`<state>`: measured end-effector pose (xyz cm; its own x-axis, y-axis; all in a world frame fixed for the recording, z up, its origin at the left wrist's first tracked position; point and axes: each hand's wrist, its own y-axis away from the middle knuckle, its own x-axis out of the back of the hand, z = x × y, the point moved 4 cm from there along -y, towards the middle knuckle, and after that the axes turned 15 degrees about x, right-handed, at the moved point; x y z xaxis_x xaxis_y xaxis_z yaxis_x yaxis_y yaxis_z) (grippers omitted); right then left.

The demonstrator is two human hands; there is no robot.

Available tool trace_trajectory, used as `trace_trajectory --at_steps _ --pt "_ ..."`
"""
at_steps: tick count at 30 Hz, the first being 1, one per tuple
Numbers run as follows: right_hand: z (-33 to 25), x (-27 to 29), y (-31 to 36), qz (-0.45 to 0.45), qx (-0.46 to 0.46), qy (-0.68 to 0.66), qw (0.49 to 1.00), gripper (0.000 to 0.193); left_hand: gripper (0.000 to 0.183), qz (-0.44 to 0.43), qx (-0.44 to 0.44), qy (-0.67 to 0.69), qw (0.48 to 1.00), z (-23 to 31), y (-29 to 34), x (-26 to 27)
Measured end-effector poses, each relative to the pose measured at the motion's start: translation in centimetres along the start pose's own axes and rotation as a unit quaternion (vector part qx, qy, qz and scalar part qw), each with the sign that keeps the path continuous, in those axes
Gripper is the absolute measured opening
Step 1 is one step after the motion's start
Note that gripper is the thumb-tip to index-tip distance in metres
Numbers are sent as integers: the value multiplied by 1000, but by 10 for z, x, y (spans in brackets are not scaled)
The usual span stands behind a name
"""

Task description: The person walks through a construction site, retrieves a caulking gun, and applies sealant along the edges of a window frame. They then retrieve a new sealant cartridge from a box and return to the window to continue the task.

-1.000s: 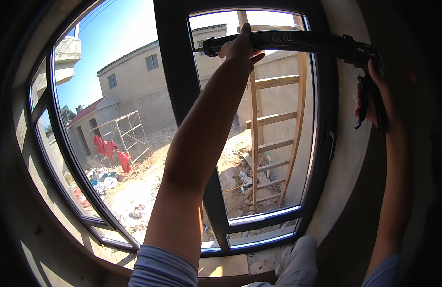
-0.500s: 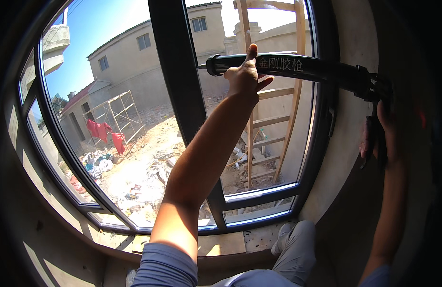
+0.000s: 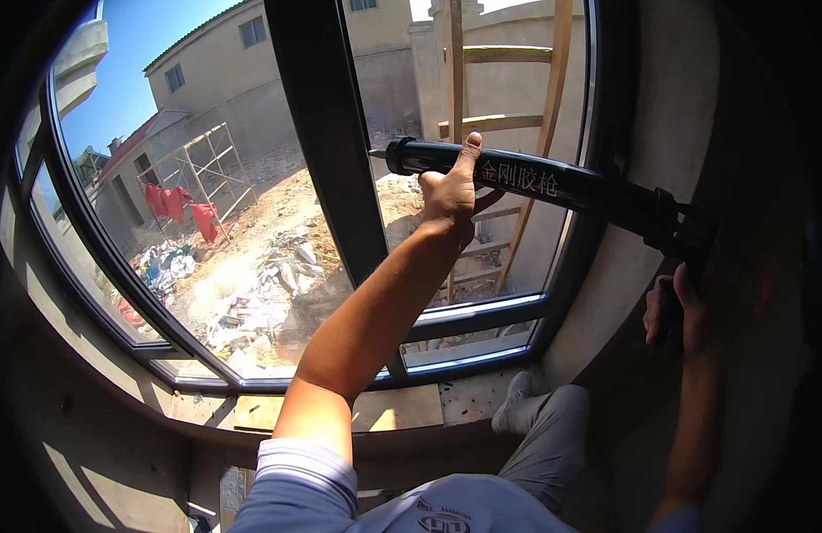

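A long black caulking gun [image 3: 598,188] lies across the window, its nozzle [image 3: 377,154] pointing left at the dark upright bar of the window frame [image 3: 327,133]. The tip is at the edge of that bar; I cannot tell whether it touches. My left hand [image 3: 451,188] grips the barrel near its front end from below, thumb over the top. At the rear, my right hand [image 3: 676,306] is closed round the handle and trigger, partly lost in shadow. The far end of the gun is too dark to make out.
The window sill [image 3: 384,407] curves below the glass, and my foot in a pale shoe [image 3: 515,400] rests on it. Outside stand a wooden ladder [image 3: 553,89], a metal scaffold frame [image 3: 224,169] with red cloth [image 3: 168,202], and scattered rubble [image 3: 278,275].
In the picture the gun's nozzle and both hands sit lower than before, and the gun slopes more steeply down to the right. The view has tilted downward. Both hands keep their hold.
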<state>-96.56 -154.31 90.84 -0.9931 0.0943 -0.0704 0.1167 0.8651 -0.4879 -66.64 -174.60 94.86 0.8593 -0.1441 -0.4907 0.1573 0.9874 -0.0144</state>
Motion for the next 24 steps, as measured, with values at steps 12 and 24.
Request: trace_trajectory --at_steps 12,24 --pt "84 3 58 -53 -33 44 997 64 37 12 61 12 998 -101 6 57" --pt "187 27 130 -25 -126 14 992 28 63 61 189 50 979 -215 9 130"
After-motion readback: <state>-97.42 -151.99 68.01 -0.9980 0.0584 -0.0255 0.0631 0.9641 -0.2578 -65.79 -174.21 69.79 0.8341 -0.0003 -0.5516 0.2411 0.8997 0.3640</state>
